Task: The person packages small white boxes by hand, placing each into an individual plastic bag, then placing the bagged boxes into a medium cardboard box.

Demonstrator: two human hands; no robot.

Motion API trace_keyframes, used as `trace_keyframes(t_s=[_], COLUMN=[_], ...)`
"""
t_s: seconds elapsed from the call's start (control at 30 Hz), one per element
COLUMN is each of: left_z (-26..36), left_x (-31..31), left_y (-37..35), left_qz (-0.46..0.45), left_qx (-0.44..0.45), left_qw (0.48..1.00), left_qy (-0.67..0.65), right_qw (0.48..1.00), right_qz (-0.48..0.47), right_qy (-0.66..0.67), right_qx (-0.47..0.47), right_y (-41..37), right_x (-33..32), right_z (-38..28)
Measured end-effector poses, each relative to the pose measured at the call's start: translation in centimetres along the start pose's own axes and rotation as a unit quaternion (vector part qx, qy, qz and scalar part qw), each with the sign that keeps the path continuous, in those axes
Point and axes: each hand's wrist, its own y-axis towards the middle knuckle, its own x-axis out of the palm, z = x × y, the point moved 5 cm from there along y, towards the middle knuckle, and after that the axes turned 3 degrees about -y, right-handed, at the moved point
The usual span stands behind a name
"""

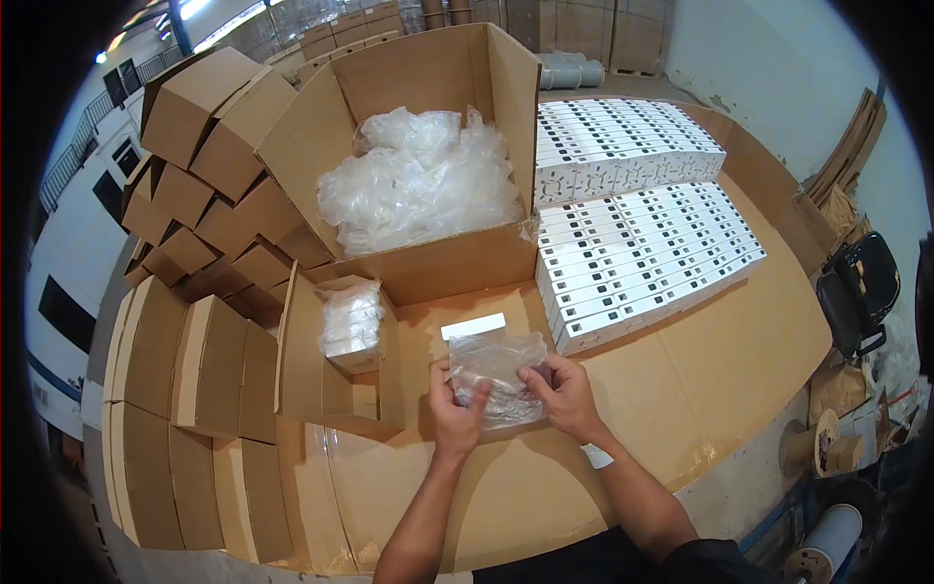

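Note:
Between my two hands is a clear plastic bag, crinkled and held low over the cardboard-covered table. My left hand grips its left edge, thumb on top. On the other edge my right hand pinches the plastic with the thumb over it. Just beyond the bag lies a flat white box, partly overlapped by the plastic in this view. Left of my hands stands an open carton with several plastic-wrapped packs stacked in it.
A large open cardboard box full of loose clear bags stands behind. White boxes are packed in rows at the right. Brown cartons pile up on the left, with closed ones nearer me. A black chair sits beyond the table's right edge.

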Motion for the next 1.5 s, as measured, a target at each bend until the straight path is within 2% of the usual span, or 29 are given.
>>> trace_keyframes(t_s=[0.07, 0.1, 0.17, 0.3, 0.37, 0.4, 0.47, 0.5, 0.57, 0.67, 0.87, 1.0, 1.1, 1.17, 1.3, 1.37, 1.5], left_z=[0.0, 0.1, -0.3, 0.1, -0.2, -0.1, 0.7, 0.9, 1.3, 0.3, 0.7, 1.1, 1.2, 0.2, -0.2, 0.0, -1.1], left_x=[1.1, 1.0, 1.2, 0.7, 0.5, 0.6, 0.6, 0.7, 0.9, 0.8, 0.7, 0.6, 0.5, 0.4, 0.1, 0.0, 0.0], left_y=[0.1, 0.2, 0.1, 0.4, 0.5, 0.4, 0.6, 0.6, 0.3, 0.3, 0.5, 0.7, 0.8, 0.8, 0.8, 0.9, 1.0], left_qz=[-0.086, -0.083, -0.129, -0.136, -0.132, -0.132, -0.128, -0.127, -0.114, -0.121, -0.114, -0.123, -0.125, -0.147, -0.124, -0.121, -0.116], left_qx=[0.031, 0.032, -0.109, -0.109, -0.134, -0.133, -0.08, -0.076, -0.05, -0.04, -0.003, -0.041, -0.055, -0.108, -0.111, -0.118, -0.094], left_qw=[0.995, 0.996, 0.985, 0.983, 0.982, 0.982, 0.986, 0.986, 0.989, 0.99, 0.991, 0.99, 0.988, 0.982, 0.982, 0.979, 0.986], left_qy=[0.032, 0.031, 0.018, 0.062, 0.009, 0.007, 0.076, 0.075, 0.077, 0.057, 0.071, 0.064, 0.071, 0.044, 0.089, 0.115, 0.079], right_qw=[1.0, 1.0, 0.999, 0.998, 0.985, 0.985, 0.923, 0.922, 0.843, 0.833, 0.823, 0.834, 0.855, 0.879, 0.871, 0.905, 0.925], right_qz=[0.015, 0.012, 0.019, 0.029, 0.115, 0.114, 0.17, 0.169, 0.162, 0.11, 0.017, -0.026, -0.079, -0.119, -0.149, -0.133, -0.168], right_qy=[0.007, 0.006, -0.019, 0.017, -0.039, -0.041, -0.225, -0.225, -0.382, -0.408, -0.462, -0.465, -0.439, -0.406, -0.403, -0.344, -0.305], right_qx=[0.016, 0.015, 0.045, 0.044, -0.12, -0.121, -0.262, -0.266, -0.341, -0.356, -0.329, -0.296, -0.266, -0.221, -0.239, -0.211, -0.149], right_y=[-0.2, -0.2, -0.2, 0.1, -0.1, -0.3, -1.4, -1.3, -1.2, -0.4, 1.3, 2.2, 3.3, 4.1, 4.6, 4.7, 4.7], right_x=[0.2, 0.2, 0.3, 0.4, 0.1, -0.1, -0.7, -0.8, -0.1, 1.1, 2.1, 2.4, 2.5, 2.7, 3.1, 3.4, 3.6], right_z=[-0.4, -0.4, 0.1, 0.5, -1.8, -2.4, -5.5, -6.0, -7.7, -9.7, -9.0, -9.4, -9.2, -9.0, -7.7, -7.3, -7.3])
